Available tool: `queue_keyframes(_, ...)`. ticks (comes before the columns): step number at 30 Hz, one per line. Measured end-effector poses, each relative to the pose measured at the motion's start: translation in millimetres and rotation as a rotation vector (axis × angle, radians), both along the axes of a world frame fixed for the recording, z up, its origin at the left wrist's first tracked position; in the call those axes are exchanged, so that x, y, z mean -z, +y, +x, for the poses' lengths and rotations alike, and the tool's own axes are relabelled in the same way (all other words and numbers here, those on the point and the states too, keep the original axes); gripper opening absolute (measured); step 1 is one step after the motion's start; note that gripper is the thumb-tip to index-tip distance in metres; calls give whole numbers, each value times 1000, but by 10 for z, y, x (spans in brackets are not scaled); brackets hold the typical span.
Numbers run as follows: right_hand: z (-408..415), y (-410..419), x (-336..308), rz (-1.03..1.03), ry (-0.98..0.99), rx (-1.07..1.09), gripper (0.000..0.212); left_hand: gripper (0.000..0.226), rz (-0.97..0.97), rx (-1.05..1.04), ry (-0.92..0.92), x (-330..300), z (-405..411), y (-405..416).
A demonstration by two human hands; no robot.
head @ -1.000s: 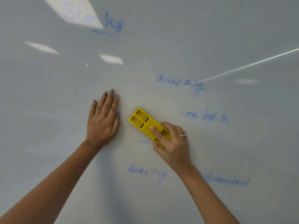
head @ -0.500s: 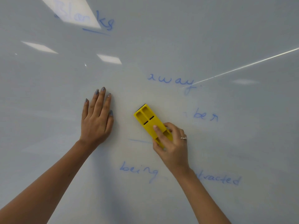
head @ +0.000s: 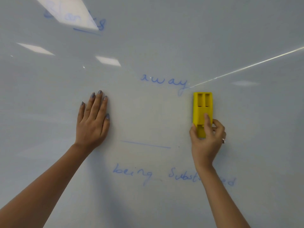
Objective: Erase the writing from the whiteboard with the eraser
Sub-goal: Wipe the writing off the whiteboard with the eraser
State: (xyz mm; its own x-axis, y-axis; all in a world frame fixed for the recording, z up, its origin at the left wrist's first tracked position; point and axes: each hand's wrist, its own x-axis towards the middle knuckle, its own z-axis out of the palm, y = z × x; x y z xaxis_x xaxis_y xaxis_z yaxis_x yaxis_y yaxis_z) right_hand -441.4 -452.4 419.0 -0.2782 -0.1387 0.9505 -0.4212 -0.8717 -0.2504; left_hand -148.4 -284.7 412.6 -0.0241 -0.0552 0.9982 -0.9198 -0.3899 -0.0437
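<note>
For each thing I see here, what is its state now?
Yellow plastic eraser: upright, pressed on board, held.
Right hand: grips eraser's lower end.
Left hand: flat on board, fingers straight.
White glossy whiteboard: partly erased; blue "away" and "being" remain.

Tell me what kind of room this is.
Probably a classroom or office meeting room, though no furniture shows. A large whiteboard fills the view, carrying blue handwritten words, and it reflects rectangular ceiling light panels typical of such rooms.
</note>
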Motion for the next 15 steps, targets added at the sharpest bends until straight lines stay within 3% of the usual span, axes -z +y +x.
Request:
queue_keyframes(7, 141, 163, 291, -322, 471, -11, 45, 54, -3, 18, -2, 1, -18, 20)
queue_keyframes(9, -3, 59, 235, -317, 434, 27, 45, 54, -2, 22, -2, -4, -19, 28)
queue_keyframes(15, -444, -296, 61, 1, 3, 36, 47, 54, 3, 35, 4, -2, -34, 38)
